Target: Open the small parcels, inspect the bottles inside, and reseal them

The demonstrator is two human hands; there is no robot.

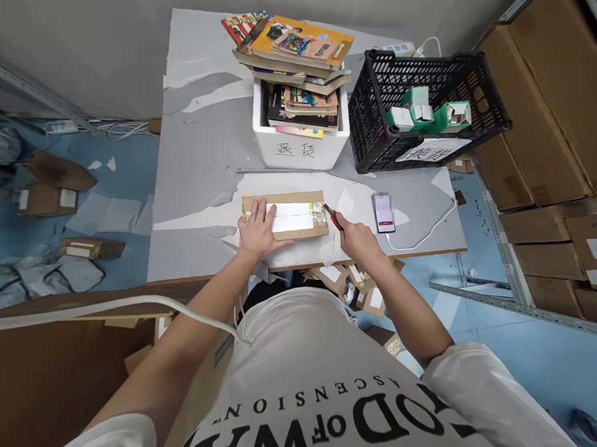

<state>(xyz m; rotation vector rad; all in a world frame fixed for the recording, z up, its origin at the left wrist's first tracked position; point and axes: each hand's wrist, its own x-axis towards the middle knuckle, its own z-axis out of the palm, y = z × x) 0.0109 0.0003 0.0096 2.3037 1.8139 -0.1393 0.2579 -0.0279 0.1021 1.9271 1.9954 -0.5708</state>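
Nearest is the white T-shirt (294, 330) of the person, with dark lettering across it, and both forearms reach forward to the table (200, 162). The left hand (256, 236) lies with its fingers spread on the left end of one oblong cardboard box (299, 234), which rests flat near the table's front edge. The right hand (359, 240) is closed around one red-and-black utility knife (334, 218), its blade pointing at the box's right end; whether the blade touches the cardboard I cannot tell. A white label (295, 217) covers much of the box top, and shiny tape shows at both ends.

Right of the knife hand lies one phone (384, 213), lit, with a white cable (424, 240) plugged into it. Beyond the box, a thin grey strip (280, 170) lies crosswise.

Farther back stand two containers. The white bin (300, 158), with two handwritten characters on its front, is heaped with books (299, 43) well above the rim, too overlapped to count exactly. Just right of it, the black lattice crate (379, 154) bears a handwritten paper sign (435, 149) and holds at least four small green-and-white boxes (453, 116). Behind the crate sits one power strip (399, 49).
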